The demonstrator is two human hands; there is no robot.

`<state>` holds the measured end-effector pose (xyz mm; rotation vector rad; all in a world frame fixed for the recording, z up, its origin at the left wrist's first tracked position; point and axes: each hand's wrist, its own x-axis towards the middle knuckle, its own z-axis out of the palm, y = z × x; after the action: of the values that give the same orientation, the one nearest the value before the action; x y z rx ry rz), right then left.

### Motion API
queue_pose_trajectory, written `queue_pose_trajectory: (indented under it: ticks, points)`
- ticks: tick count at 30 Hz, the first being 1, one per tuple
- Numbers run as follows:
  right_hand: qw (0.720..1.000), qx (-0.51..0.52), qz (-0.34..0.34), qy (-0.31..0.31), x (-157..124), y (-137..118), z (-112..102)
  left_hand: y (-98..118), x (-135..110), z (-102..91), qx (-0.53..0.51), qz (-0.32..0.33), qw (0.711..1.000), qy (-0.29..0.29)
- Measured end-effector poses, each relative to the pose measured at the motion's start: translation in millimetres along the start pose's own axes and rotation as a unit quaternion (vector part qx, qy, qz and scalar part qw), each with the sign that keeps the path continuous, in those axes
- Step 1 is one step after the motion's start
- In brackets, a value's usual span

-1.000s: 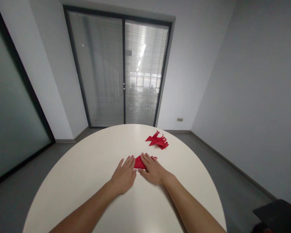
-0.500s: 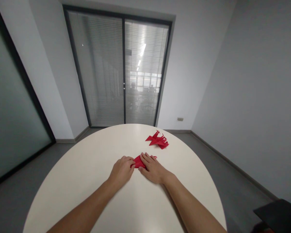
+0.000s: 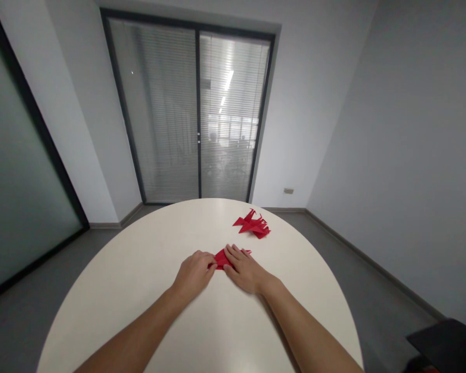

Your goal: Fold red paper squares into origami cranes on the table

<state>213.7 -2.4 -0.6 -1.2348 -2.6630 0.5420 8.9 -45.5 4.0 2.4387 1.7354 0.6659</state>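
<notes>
A folded piece of red paper (image 3: pixel 222 258) lies on the pale round table (image 3: pixel 147 290) between my two hands. My left hand (image 3: pixel 196 269) pinches its left end between thumb and fingers. Fingers stretched out, my right hand (image 3: pixel 244 269) lies flat over the paper's right part and presses on it. A thin red tip pokes out past the right fingers; the rest of that side is hidden under the hand. Beyond my right hand, several red origami cranes (image 3: pixel 253 225) lie in a small heap.
The table's curved far edge (image 3: pixel 213 199) faces a glass door with blinds (image 3: pixel 171 114). A dark chair (image 3: pixel 446 342) stands at the lower right, off the table. White walls rise to both sides.
My left thumb and fingers have shifted very slightly at the paper's left end. My right hand stays nearly still on the paper, and the cranes have not moved.
</notes>
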Motion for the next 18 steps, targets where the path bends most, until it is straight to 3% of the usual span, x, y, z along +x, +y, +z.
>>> queue_pose_trajectory:
  ticks: [8,18]
  points:
    - [1.0,0.003,-0.004,0.019,1.5,2.6,2.9,1.1,1.0,-1.3,0.008,-0.025,1.0,-0.016]
    - [0.992,0.019,-0.005,0.124,-0.8,-3.4,-6.6,-2.4,-0.8,2.6,-0.007,-0.033,0.999,-0.012]
